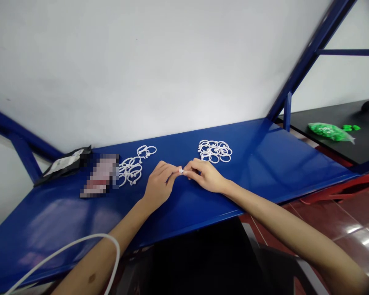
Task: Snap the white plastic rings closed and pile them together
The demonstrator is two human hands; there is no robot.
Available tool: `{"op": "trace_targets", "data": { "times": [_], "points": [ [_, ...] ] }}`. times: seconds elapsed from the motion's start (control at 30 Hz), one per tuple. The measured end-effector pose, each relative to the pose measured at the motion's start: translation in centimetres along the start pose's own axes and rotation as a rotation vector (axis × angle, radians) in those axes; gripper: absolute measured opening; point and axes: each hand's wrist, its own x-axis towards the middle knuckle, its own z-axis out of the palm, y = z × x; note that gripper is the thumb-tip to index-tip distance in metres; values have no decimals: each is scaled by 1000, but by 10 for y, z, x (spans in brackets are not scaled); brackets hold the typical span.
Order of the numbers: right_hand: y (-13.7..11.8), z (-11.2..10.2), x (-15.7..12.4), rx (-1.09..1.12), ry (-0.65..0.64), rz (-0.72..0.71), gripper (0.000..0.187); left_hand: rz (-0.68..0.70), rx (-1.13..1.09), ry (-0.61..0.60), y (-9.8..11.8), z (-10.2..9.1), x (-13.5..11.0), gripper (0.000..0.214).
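Observation:
My left hand [161, 183] and my right hand [206, 175] meet over the middle of the blue table, fingertips almost touching. Both pinch a small white plastic piece [181, 171] between thumb and forefinger. Most of it is covered by the fingers, so its full shape is hidden. Left of my left hand lies a loose group of white plastic rings [130, 169] with small knobs or eyelets. A few more white rings [146, 151] sit just behind that group. Beyond my right hand is another cluster of white rings [215, 150], overlapping one another.
The blue table [249, 147] backs onto a white wall. At its left lie a black package [64, 164] and a blurred-out flat object [100, 176]. A white cable [80, 239] loops across my left forearm. On a black table at right rests a bag of green pieces [330, 131].

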Motion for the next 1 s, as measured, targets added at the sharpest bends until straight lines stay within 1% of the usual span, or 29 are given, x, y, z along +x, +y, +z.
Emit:
{"op": "trace_targets", "data": {
  "times": [0.17,0.23,0.3,0.37,0.43,0.5,0.57,0.63,0.7,0.8,0.9,1.0],
  "points": [
    [3,2,-2,-89,-18,-45,21,39,33,-28,-3,1,-2,22],
    [4,3,-1,-134,-14,-38,22,25,58,-76,-6,2,2,23],
    [7,2,2,-215,17,-18,23,-15,140,-140,-14,1,6,23],
    [13,-3,6,-341,102,7,24,-97,308,-167,-29,-2,11,28],
    [23,-13,9,-490,219,33,24,-232,517,-155,-48,-7,12,41],
    [35,-25,10,-632,313,70,23,-355,658,-171,-68,-14,11,48],
    [47,-36,9,-723,349,138,21,-407,715,-234,-84,-20,8,49],
    [55,-42,6,-759,352,199,19,-402,740,-283,-94,-24,5,45],
    [58,-44,4,-763,349,235,18,-371,763,-293,-97,-27,4,39],
    [53,-42,1,-758,362,241,18,-341,771,-286,-94,-28,6,27],
    [44,-39,2,-754,374,204,19,-334,737,-285,-88,-28,7,17],
    [37,-34,3,-725,355,147,18,-333,696,-288,-80,-28,7,12]
  ]
}}
